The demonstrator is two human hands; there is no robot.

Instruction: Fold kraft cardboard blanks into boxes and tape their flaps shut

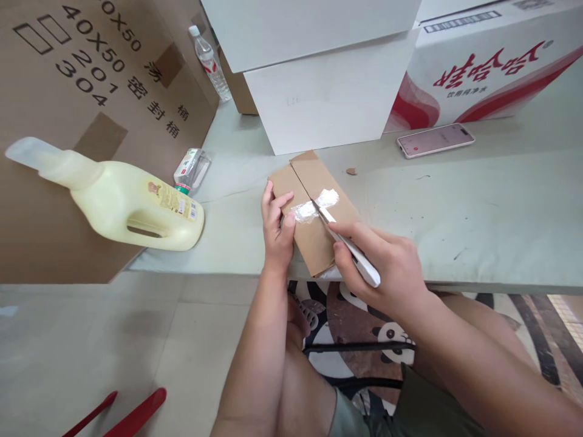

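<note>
Right hand [387, 267] grips knife [364, 267] at tape [314, 207] on box [314, 243]. Left hand [277, 226], open, pins box close by; a slip could cut it.

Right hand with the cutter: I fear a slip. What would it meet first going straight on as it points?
The tape on the box, which the cutter tip seems to touch already; past it, the line runs near the left hand.

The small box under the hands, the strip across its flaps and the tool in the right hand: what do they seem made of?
The small box looks like brown cardboard, matt, with folded flaps. The strip seems clear plastic tape: glossy, crumpled, with white glare. The tool in the right hand has a smooth white body, probably plastic, and a thin grey blade, likely metal.
</note>
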